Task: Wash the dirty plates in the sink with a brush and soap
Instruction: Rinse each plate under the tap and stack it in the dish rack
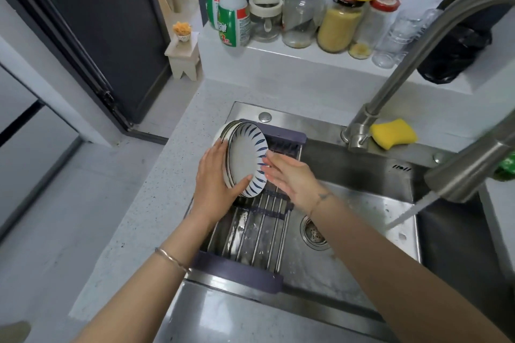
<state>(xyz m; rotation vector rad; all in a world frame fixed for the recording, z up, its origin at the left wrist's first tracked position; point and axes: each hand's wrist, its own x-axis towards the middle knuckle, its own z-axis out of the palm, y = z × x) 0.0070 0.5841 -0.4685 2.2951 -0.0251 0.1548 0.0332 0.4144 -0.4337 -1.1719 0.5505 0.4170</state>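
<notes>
At the sink, left side.

A: Where are the plates?

B: Plates stand on edge in a small stack at the far end of the rack, which spans the basin's left part. The front one faces us: pale centre, blue strokes round the rim.

A: Hands?

B: Left hand grips the stack, thumb hooked over the front plate's lower rim, fingers behind. Right hand lies flat, straight fingers touching the front plate's right rim, holding nothing.

A: Why so?

B: Judgement only: on edge, water drains through the bars. The left hand keeps the stack from toppling while the right squares the front plate against the others. This looks like racking after the wash.

A: Water?

B: Tap runs. The stream falls into the basin at right, well apart from the plates (nothing is under it). Sponge lies beside the tap base. Neither hand holds a brush, and I cannot pick one out.

A: Anything legible?

B: Two green-labelled bottles stand on the ledge. A large red "3" reads on the nearer label; the rest is too small. Jars have printed lids, blurred. The stamp on the sink's right rim is unreadable.
</notes>
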